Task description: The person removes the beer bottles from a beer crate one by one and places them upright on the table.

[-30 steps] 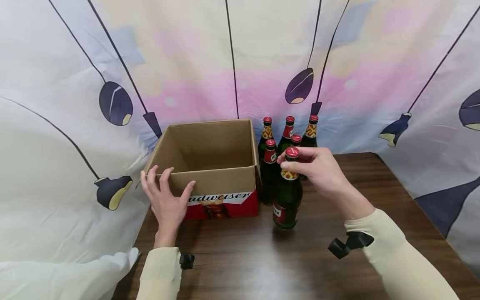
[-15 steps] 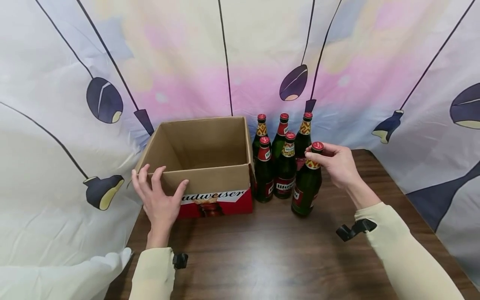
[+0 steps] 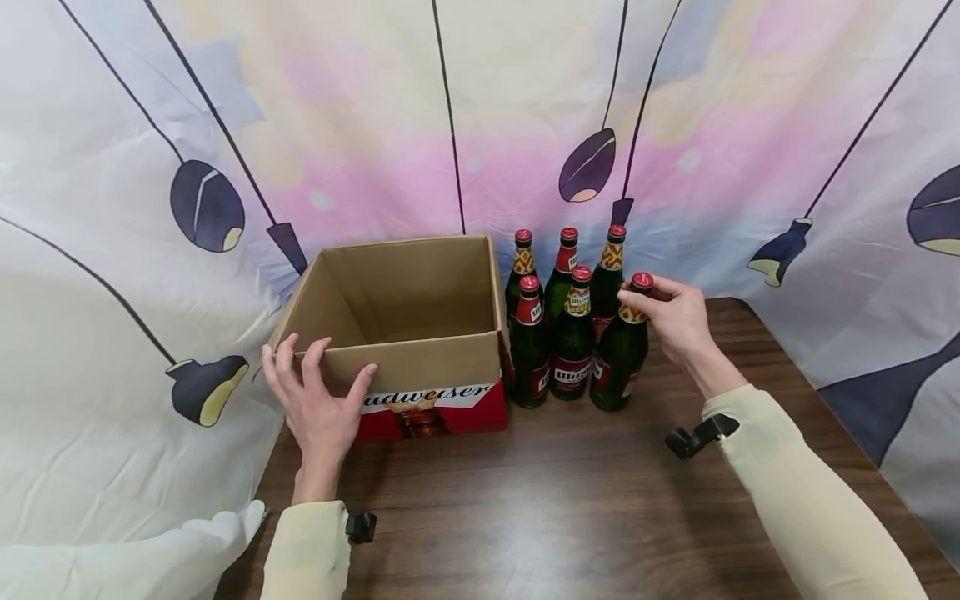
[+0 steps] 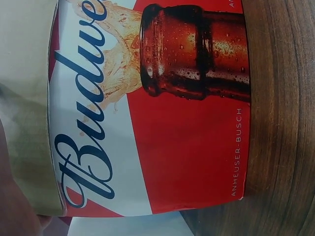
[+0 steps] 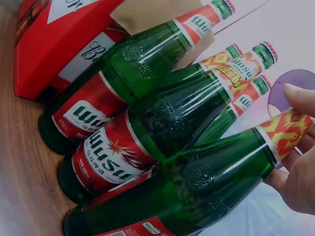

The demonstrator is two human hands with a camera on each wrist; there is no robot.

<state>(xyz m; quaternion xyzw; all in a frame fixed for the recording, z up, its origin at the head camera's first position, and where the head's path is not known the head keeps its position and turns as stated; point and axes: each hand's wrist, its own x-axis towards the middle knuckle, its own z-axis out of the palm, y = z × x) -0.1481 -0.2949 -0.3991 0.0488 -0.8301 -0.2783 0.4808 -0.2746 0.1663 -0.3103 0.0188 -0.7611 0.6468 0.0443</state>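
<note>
In the head view, an uncovered cardboard box (image 3: 427, 367) with red Budweiser print stands on the table. My left hand (image 3: 318, 408) rests against its front left corner, fingers spread and tips at the rim; only a dim part of that hand shows in the left wrist view. With thumb and fingers, my right hand (image 3: 678, 321) pinches the neck of a green beer bottle (image 3: 621, 358). That bottle stands upright at the front right of a tight group of similar bottles, including a red-labelled Wusu beer bottle (image 5: 118, 152) beside it.
A brown wooden table (image 3: 517, 500) lies under everything. The bottles stand close along the box's right side. Behind hangs a patterned cloth (image 3: 375, 125), and white fabric (image 3: 150, 550) drapes at the left edge.
My right hand has carried its bottle rightward and back, from in front of the group into line with the front bottles. The left hand stays on the box; the head view has shifted slightly.
</note>
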